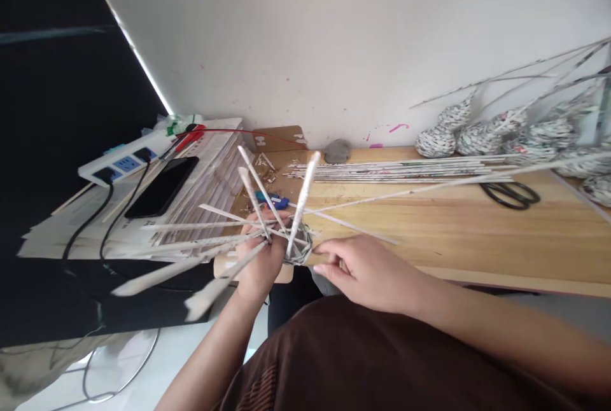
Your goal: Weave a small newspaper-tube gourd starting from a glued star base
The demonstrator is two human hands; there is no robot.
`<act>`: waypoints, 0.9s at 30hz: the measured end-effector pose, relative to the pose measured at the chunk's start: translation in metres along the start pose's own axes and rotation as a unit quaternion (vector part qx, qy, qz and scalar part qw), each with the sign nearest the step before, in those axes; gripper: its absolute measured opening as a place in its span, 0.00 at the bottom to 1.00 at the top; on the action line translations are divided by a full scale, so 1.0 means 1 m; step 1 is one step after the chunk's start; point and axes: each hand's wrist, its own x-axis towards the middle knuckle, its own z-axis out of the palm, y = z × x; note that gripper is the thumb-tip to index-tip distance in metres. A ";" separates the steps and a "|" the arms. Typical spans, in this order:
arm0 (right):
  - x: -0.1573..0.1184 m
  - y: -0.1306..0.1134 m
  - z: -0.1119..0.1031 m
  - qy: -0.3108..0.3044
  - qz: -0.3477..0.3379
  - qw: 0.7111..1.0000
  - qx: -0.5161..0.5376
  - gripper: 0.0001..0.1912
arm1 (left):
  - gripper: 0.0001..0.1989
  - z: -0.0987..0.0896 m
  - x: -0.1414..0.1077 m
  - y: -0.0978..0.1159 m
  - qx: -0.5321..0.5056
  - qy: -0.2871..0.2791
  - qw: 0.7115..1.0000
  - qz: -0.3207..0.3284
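Near the table's front edge, a small round weave of rolled paper (pixel 298 247) has several long paper sticks fanning out to the left and upward. My left hand (pixel 262 257) is closed around its left side, among the sticks. At the right rim of the weave is my right hand (pixel 356 266), its thumb and forefinger bent close to each other; whether anything thin lies between them is too small to tell. One long paper strand (pixel 410 192) runs from the weave off to the right.
A phone (pixel 163 187) and a power strip (pixel 125 160) lie on a paper stack (pixel 214 191) at the left. Behind the weave are paper rolls (pixel 396 171) and a blue tool (pixel 277 202). Black-handled scissors (pixel 510 195) and woven paper gourds (pixel 436 142) are at the right.
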 end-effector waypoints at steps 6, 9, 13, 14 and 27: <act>-0.016 0.026 0.016 0.042 0.093 0.995 0.011 0.44 | 0.06 0.013 0.000 0.002 -0.074 -0.025 0.996 -0.048; -0.017 0.029 0.013 0.103 0.083 0.990 -0.043 0.43 | 0.07 0.024 -0.003 0.002 -0.103 -0.028 0.993 -0.052; -0.015 0.034 0.000 0.166 0.056 0.976 -0.129 0.42 | 0.07 0.034 -0.004 0.002 -0.129 -0.028 0.990 -0.045; -0.015 0.036 -0.003 0.184 0.054 0.970 -0.152 0.42 | 0.07 0.035 -0.005 0.001 -0.130 -0.028 0.990 -0.044; 0.015 0.051 0.026 0.123 0.069 0.982 0.125 0.26 | 0.09 0.072 -0.004 -0.004 -0.036 -0.088 0.994 -0.046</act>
